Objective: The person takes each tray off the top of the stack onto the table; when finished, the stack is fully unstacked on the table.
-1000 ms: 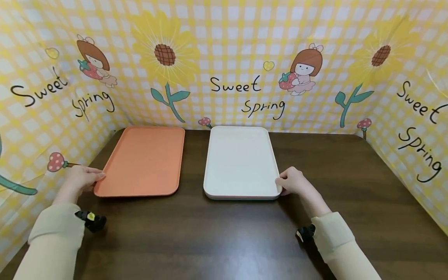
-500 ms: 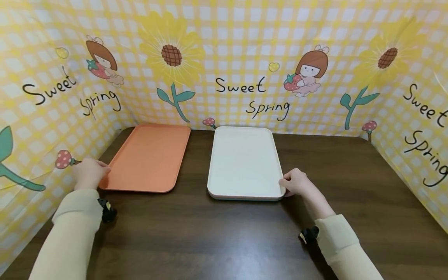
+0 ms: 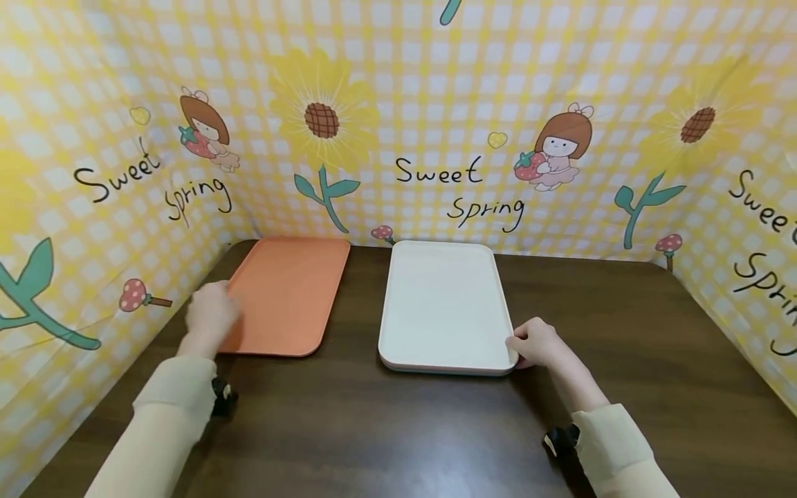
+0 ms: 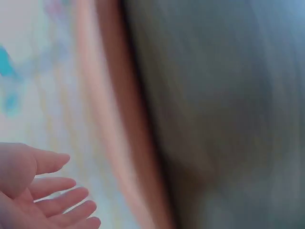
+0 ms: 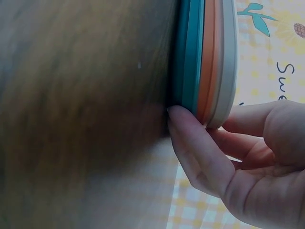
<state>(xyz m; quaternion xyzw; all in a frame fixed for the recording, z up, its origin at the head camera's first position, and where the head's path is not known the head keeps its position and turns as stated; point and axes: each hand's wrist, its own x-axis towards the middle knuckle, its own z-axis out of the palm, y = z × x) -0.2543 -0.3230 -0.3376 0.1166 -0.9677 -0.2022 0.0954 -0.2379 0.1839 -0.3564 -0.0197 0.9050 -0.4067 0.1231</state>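
An orange tray (image 3: 286,297) lies flat at the back left of the table. My left hand (image 3: 212,315) is over its left edge. The left wrist view shows that hand (image 4: 52,195) with fingers loosely extended and nothing in them, apart from the blurred orange rim (image 4: 124,119). Right of the orange tray is a stack of trays, topped by a white tray (image 3: 445,304). My right hand (image 3: 538,342) pinches the stack's near right corner, thumb above and fingers below. The right wrist view shows a teal tray (image 5: 187,62) and an orange tray (image 5: 210,62) under the white one.
A dark brown wooden table (image 3: 349,429) bears the trays. Yellow checked cloth (image 3: 436,90) with flowers and lettering walls off its back and sides. A strip of bare table separates the orange tray from the stack. Each sleeve has a black wrist camera at the cuff.
My left hand has let go of the orange tray's left edge and moved right, over that edge. My right hand keeps its hold on the stack's corner. The head view has shifted slightly.
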